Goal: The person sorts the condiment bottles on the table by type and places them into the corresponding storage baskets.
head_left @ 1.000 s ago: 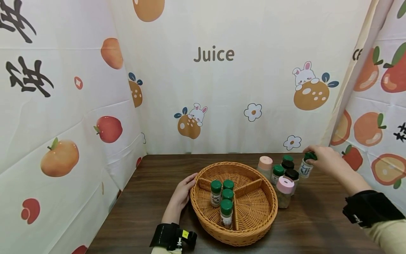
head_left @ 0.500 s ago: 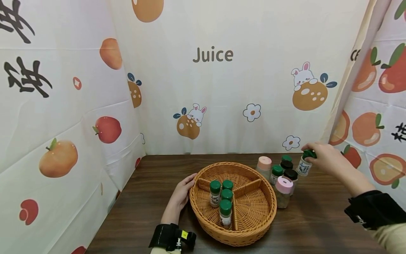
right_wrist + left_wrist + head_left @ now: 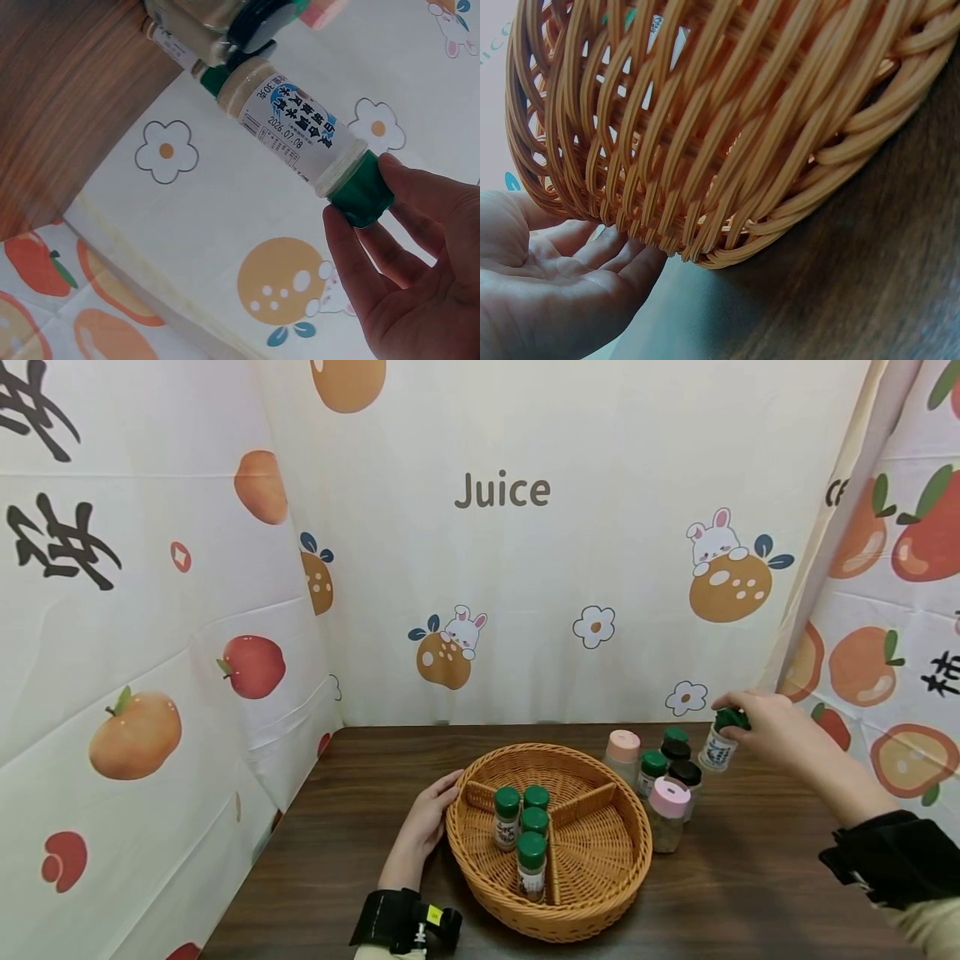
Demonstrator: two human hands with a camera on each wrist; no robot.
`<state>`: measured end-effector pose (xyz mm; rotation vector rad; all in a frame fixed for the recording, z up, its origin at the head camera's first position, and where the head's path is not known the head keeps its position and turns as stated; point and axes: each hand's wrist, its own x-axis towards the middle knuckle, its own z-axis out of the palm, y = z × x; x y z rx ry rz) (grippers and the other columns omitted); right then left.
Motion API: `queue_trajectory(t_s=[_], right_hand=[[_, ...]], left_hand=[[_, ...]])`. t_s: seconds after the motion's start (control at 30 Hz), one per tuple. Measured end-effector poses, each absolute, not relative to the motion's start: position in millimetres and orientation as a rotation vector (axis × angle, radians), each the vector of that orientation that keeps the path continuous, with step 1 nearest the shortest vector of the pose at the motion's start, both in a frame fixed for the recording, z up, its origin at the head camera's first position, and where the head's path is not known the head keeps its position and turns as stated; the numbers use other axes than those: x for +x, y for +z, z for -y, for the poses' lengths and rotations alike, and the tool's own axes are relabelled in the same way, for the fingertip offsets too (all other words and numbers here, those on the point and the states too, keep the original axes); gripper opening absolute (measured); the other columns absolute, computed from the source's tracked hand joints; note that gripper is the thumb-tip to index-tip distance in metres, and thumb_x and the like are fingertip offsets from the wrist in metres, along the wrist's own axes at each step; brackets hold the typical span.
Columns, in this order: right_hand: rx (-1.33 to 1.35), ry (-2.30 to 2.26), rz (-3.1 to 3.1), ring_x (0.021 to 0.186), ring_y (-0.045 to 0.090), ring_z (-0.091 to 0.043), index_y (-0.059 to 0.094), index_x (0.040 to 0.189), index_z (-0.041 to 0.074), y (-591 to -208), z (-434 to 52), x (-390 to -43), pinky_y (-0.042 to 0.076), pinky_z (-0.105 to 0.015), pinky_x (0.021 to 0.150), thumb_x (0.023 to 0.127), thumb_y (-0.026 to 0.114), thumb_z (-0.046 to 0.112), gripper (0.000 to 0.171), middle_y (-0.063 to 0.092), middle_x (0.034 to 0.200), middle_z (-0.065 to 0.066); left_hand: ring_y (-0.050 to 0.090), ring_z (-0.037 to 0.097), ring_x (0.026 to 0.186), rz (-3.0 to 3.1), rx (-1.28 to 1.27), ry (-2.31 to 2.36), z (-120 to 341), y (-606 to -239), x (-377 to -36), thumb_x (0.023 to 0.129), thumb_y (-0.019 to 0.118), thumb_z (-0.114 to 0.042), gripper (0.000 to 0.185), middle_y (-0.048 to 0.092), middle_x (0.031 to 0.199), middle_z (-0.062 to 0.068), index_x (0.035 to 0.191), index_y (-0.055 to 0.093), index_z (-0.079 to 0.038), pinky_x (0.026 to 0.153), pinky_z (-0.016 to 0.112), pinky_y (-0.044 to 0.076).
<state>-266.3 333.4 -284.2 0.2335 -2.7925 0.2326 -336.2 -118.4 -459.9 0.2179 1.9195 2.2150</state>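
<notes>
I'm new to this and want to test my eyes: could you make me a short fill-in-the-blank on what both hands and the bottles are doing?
The right hand pinches a spice bottle by its ____ cap.
The left hand rests against the wicker ____.
Inside the basket stand ____ green-capped bottles.

Missing words: green; basket; four

Tan woven basket [image 3: 592, 902]; green-capped jars [image 3: 531, 862]; pink-lidded jar [image 3: 667, 814]; dark brown wood-grain table [image 3: 360, 793]; cream curtain [image 3: 525, 568] printed with oranges, rabbits, flowers.
</notes>
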Motion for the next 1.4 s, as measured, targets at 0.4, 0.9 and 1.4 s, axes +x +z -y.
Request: queue_trajectory(t_s=[0.4,0.9,1.4], right_hand=[[0.314,0.184,2.746,0.095,0.067,-0.041,0.067,0.116,-0.002,-272.0,-312.8,-256.3,0.058,-0.058,0.079,0.083,0.078,0.008,0.036,0.069,0.109,-0.028],[0.396,0.182,2.722,0.094,0.068,-0.037,0.068,0.115,0.005,-264.7,-287.1,-239.5,0.059,-0.055,0.077,0.081,0.081,0.009,0.036,0.069,0.110,-0.023],[0.518,0.177,2.683,0.083,0.067,-0.022,0.070,0.107,0.007,-266.9,-263.2,-229.2,0.061,-0.044,0.070,0.076,0.084,0.006,0.034,0.070,0.096,-0.009]], left_hand=[[0.037,0.039,0.145,-1.929,0.221,2.215,119.3,-460.6,-335.9,0.107,0.039,-0.009,0.045,0.033,0.157,0.028,0.151,0.037,0.003,0.118,0.047,0.037],[0.038,0.039,0.144,-1.915,0.221,2.197,121.3,-460.6,-335.5,0.108,0.039,-0.010,0.047,0.034,0.158,0.026,0.153,0.036,0.001,0.115,0.043,0.041],[0.037,0.039,0.145,-1.914,0.214,2.209,119.6,-460.1,-336.1,0.108,0.039,-0.010,0.046,0.034,0.157,0.026,0.152,0.037,0.001,0.117,0.045,0.038]])
